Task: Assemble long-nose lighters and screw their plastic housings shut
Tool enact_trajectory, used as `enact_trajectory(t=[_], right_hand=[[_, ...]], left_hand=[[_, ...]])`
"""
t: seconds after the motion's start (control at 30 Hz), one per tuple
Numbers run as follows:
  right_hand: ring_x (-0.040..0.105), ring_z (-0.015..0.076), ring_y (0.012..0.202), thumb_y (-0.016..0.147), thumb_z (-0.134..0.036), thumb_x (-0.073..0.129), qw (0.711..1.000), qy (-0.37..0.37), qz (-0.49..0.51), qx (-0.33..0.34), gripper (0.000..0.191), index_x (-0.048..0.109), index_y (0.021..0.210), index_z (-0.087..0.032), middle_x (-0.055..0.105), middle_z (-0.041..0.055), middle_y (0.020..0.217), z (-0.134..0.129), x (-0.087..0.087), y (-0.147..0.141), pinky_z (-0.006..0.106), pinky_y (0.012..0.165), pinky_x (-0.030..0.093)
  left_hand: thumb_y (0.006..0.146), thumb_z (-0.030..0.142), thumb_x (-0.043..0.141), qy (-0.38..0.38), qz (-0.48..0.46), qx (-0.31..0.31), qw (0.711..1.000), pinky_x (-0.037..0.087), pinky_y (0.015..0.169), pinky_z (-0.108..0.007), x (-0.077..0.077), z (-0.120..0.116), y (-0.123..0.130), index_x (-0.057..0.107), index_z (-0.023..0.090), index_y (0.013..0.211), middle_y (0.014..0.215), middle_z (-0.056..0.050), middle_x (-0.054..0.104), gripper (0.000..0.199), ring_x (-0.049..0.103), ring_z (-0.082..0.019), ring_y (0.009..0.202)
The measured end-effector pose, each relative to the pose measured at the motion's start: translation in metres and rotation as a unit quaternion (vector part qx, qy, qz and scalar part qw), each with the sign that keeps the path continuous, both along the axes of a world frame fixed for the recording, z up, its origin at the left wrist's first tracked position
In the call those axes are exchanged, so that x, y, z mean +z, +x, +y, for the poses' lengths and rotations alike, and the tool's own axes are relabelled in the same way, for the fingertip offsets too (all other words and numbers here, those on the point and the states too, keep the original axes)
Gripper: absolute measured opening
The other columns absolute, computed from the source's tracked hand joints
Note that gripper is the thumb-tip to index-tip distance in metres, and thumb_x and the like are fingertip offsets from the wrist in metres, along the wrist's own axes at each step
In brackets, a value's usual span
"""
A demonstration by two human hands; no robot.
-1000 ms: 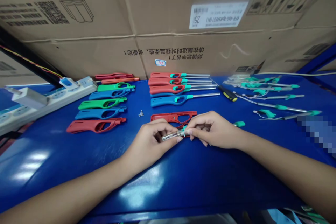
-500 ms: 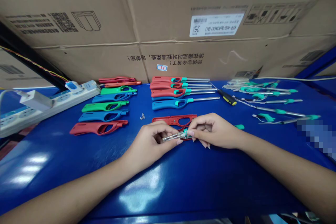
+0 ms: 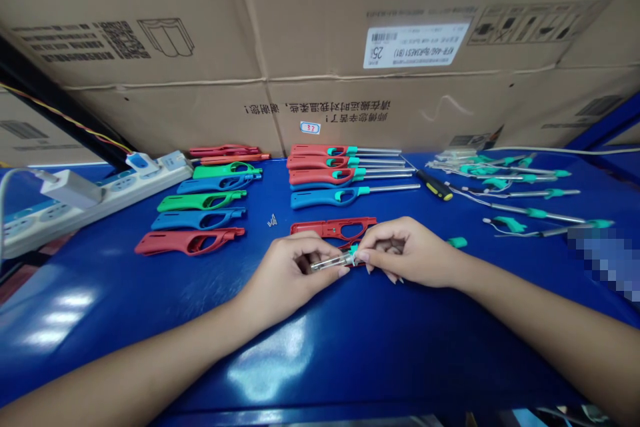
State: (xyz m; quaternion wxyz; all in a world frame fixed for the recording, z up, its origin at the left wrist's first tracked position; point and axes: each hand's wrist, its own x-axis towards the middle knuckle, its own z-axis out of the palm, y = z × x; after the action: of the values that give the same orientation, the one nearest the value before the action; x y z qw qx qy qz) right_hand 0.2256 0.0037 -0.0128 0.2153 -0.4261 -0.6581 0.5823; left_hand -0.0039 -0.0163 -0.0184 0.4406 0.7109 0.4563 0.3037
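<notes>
My left hand is closed around a clear tube-shaped lighter gas tank, which lies tilted slightly up to the right. My right hand pinches at its right end, where a small teal part shows; the fingertips hide most of what they grip there. Just behind the hands lies an open red lighter shell half. More red plastic shows beneath the fingers, partly covered. A teal piece sticks out beyond my right wrist.
Red, green and blue lighter handles lie in a column at left. Lighters with metal rods sit at the back middle, beside a screwdriver. Wired rod parts are at right, small screws mid-table, a power strip far left, cardboard behind.
My right fingertips have shifted very slightly at the end of the gas tank. Otherwise the hands keep their hold, and the whole view has moved a little.
</notes>
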Motion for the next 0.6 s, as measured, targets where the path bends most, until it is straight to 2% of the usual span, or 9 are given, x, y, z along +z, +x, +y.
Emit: enact_trajectory(t=[0.37,0.6], right_hand=[[0.051,0.0061,0.043,0.081,-0.045,0.073,1.000,-0.001,0.001,-0.017,0.030,0.072,0.080,-0.015,0.067,0.0005,0.066,-0.0014,0.0025,-0.0039,0.020,0.043,0.042],[0.053,0.0061,0.044,0.083,-0.042,0.071,1.000,0.001,-0.004,-0.015,0.027,0.071,0.083,-0.015,0.067,0.0004,0.067,-0.0020,0.0032,-0.0018,0.019,0.044,0.043]], left_hand=[[0.080,0.030,0.078,0.008,-0.014,0.012,1.000,0.038,0.053,-0.022,-0.0005,-0.0002,0.0032,0.079,0.019,0.086,0.071,-0.001,0.067,0.013,0.050,-0.010,0.058],[0.082,0.028,0.077,0.002,-0.012,0.001,1.000,0.039,0.055,-0.022,-0.0002,0.0008,0.0011,0.079,0.018,0.088,0.075,-0.002,0.070,0.012,0.052,-0.011,0.060]])
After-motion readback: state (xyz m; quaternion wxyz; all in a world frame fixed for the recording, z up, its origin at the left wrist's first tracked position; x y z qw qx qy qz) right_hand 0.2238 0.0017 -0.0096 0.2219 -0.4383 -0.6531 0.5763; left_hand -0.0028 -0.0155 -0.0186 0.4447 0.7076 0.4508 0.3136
